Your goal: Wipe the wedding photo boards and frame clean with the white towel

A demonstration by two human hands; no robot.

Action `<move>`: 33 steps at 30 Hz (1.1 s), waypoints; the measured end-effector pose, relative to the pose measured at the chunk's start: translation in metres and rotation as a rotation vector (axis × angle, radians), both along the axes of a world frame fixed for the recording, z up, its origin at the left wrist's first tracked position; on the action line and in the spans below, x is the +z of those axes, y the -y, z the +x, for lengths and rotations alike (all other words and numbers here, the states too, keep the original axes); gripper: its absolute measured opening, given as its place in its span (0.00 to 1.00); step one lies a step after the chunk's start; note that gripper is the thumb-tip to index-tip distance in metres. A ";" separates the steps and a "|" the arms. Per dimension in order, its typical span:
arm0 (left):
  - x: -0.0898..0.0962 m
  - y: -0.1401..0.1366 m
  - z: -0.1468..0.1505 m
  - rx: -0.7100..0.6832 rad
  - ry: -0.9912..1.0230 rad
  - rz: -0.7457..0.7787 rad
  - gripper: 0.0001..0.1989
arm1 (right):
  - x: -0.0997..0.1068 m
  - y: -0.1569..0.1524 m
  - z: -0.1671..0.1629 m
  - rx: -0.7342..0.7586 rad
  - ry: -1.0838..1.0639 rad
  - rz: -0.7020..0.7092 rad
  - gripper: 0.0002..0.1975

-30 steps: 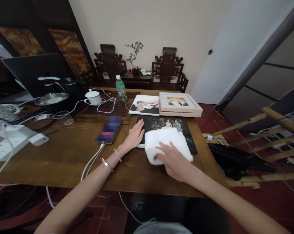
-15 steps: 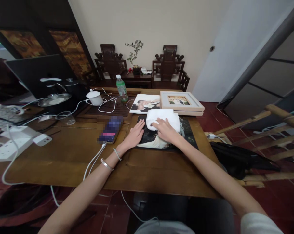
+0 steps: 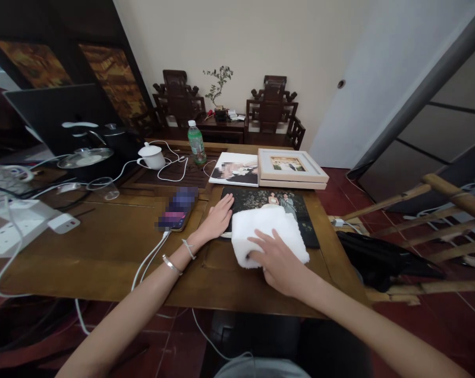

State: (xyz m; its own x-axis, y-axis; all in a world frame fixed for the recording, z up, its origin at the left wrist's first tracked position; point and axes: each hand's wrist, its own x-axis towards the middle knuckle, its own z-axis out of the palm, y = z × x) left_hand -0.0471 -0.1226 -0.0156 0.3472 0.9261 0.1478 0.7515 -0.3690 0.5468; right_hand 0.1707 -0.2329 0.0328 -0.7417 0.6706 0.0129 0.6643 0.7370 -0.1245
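White cloth (image 3: pixel 267 221) drawn nearer, right grip (image 3: pixel 279 261) part-closed on its fold.

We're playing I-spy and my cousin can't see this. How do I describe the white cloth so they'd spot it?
Find the wooden table, then the dark photo near its right end. Over its near edge, under the right hand, lies the white cloth. Unlike the flat photo and the picture frame behind, it's thick, folded and fuzzy.

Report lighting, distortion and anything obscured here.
Head view: cloth bright in soft light; head view: phone and white-edged photo partly pixelated; head view: door leans, likely lens distortion; head view: dim beneath the table.
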 end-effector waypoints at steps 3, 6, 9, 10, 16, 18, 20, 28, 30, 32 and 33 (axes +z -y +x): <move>-0.005 -0.002 -0.001 -0.013 0.026 0.028 0.25 | 0.000 -0.033 0.000 -0.072 -0.010 0.025 0.29; -0.009 -0.004 -0.001 0.006 0.100 0.048 0.24 | 0.000 -0.070 -0.006 -0.149 -0.007 0.073 0.30; -0.008 -0.004 0.000 0.024 0.265 0.115 0.25 | 0.002 -0.095 -0.019 -0.190 -0.005 0.104 0.30; -0.007 -0.003 0.001 0.028 0.332 0.153 0.26 | 0.002 -0.100 -0.025 -0.183 -0.004 0.106 0.30; 0.001 0.001 -0.001 0.138 0.535 0.284 0.30 | -0.006 -0.078 -0.044 0.070 -0.010 0.086 0.27; 0.001 0.001 -0.002 0.136 0.525 0.290 0.31 | -0.006 -0.060 -0.039 0.131 -0.025 0.060 0.27; 0.000 0.002 -0.002 0.094 0.488 0.276 0.31 | -0.003 -0.042 -0.028 0.178 -0.035 0.023 0.27; -0.010 0.004 0.002 -0.024 0.210 0.172 0.26 | 0.003 -0.035 0.018 -0.003 -0.094 -0.044 0.27; -0.012 0.003 0.002 -0.010 0.166 0.165 0.24 | 0.000 -0.050 0.017 -0.078 -0.092 -0.004 0.27; -0.014 0.002 0.002 -0.009 0.123 0.171 0.23 | -0.001 -0.068 0.011 -0.143 -0.091 0.039 0.28; -0.014 0.002 0.002 -0.011 0.107 0.175 0.23 | -0.001 -0.078 0.006 -0.172 -0.096 0.059 0.28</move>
